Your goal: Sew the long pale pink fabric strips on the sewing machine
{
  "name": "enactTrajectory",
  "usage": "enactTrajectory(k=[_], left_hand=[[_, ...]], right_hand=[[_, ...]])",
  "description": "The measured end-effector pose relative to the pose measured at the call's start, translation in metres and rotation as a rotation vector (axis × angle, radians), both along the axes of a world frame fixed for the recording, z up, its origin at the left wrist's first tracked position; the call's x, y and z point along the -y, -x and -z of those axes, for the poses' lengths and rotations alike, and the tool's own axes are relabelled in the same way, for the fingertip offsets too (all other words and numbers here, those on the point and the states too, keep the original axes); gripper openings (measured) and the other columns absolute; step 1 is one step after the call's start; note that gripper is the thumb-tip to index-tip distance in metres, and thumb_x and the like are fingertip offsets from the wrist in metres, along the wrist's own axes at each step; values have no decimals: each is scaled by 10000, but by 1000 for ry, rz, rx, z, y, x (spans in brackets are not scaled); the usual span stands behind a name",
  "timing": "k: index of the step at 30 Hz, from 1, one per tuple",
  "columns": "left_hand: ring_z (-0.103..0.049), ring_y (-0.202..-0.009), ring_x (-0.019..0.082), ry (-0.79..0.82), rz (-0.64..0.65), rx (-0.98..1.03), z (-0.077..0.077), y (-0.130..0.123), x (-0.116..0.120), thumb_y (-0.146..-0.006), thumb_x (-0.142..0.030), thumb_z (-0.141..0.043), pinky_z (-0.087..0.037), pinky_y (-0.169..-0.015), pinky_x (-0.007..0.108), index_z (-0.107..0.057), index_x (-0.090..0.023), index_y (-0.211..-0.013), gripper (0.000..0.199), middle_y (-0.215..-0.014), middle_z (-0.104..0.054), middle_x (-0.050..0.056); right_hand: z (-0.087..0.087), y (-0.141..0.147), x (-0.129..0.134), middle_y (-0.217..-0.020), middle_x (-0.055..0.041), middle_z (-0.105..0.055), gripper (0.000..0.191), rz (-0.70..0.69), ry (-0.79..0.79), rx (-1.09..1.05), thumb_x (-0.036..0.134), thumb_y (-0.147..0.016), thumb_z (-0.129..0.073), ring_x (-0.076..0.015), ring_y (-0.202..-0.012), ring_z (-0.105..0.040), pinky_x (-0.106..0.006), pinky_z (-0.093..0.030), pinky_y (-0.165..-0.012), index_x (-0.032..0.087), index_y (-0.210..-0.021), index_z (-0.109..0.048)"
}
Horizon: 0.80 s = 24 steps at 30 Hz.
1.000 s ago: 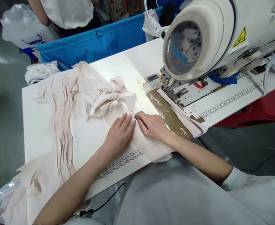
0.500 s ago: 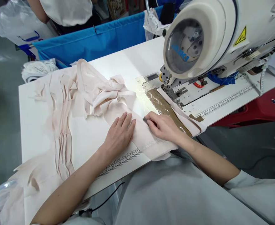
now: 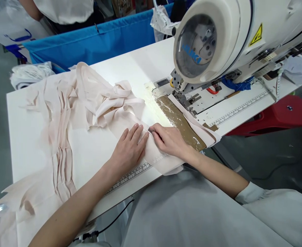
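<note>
My left hand (image 3: 129, 146) lies flat on a pale pink fabric piece (image 3: 154, 151), its fingers stretched out and pressing it to the table. Close by on the right, my right hand (image 3: 167, 139) is closed in a pinch. From its fingertips pokes the end of a small dark grey tool (image 3: 150, 130), mostly hidden, so its kind is unclear. The tip is at the fabric, beside my left fingers. Further up the table sits a crumpled heap of the same pink fabric (image 3: 109, 103).
A sewing machine (image 3: 212, 37) stands at the right, with a folded pink strip (image 3: 194, 121) by its needle area. Gathered pink pieces (image 3: 63, 157) cover the table's left side. Printed rulers (image 3: 130, 178) run along the front edge. Beyond are a blue cloth bin (image 3: 89, 41) and another person.
My right hand has shifted left along the fabric, bringing the dark tool nearer my left hand. My left hand stays flat in place. The whole view has shifted slightly.
</note>
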<state>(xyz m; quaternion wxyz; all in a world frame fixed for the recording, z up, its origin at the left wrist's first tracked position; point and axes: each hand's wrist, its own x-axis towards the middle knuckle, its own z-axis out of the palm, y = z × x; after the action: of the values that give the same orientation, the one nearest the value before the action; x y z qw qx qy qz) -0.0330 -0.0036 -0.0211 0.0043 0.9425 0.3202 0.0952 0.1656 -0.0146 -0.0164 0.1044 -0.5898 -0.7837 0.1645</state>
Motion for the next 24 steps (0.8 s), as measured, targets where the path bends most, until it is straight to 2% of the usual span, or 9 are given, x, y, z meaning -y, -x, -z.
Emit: enactTrajectory(k=[8, 12, 15, 18, 20, 24], left_hand=[[-479, -1318, 369, -67, 6, -33, 0, 0, 0, -923, -215, -456, -448, -1012, 516, -552, -91, -1284, 393, -1384, -521, 241], [-467, -1333, 354, -53, -17, -64, -1, 0, 1, -918, -235, -474, -442, -1014, 502, -551, -118, -1288, 396, -1395, -520, 224], [-462, -1337, 355, -45, -17, -87, -2, -1, 1, -913, -227, -475, -445, -1010, 499, -552, -116, -1290, 401, -1407, -509, 223], [-447, -1351, 342, -22, -4, -70, -3, -1, 0, -911, -202, -460, -429, -1029, 503, -554, -106, -1284, 396, -1416, -505, 210], [-443, -1358, 308, 17, 24, -55, -4, -2, -1, -914, -172, -433, -400, -1067, 503, -540, -116, -1301, 405, -1425, -509, 178], [-457, -1352, 272, 61, 74, -52, -2, -2, -2, -918, -145, -399, -376, -1101, 493, -500, -122, -1351, 445, -1421, -524, 148]], right_hand=[[-8, 5, -4, -857, -42, -711, 251, -52, 40, 104, 210, -949, -342, -168, -729, -619, -278, -213, -537, 171, -1057, -565], [-11, -8, 4, -801, -44, -703, 253, -99, 25, 105, 187, -928, -337, -166, -699, -605, -278, -212, -534, 176, -988, -583], [-11, -26, 14, -759, -30, -691, 245, -104, 32, 41, 216, -928, -341, -156, -635, -578, -271, -231, -537, 187, -948, -583], [-8, -37, 19, -724, -8, -674, 241, -44, 28, -103, 255, -945, -339, -138, -578, -543, -258, -279, -558, 198, -965, -572], [-5, -37, 19, -740, -7, -679, 244, -12, 11, -157, 267, -954, -336, -135, -584, -547, -252, -299, -568, 197, -1000, -565], [2, -25, 17, -807, -29, -708, 271, -16, -37, -122, 270, -964, -322, -146, -649, -598, -251, -287, -553, 180, -1044, -565]])
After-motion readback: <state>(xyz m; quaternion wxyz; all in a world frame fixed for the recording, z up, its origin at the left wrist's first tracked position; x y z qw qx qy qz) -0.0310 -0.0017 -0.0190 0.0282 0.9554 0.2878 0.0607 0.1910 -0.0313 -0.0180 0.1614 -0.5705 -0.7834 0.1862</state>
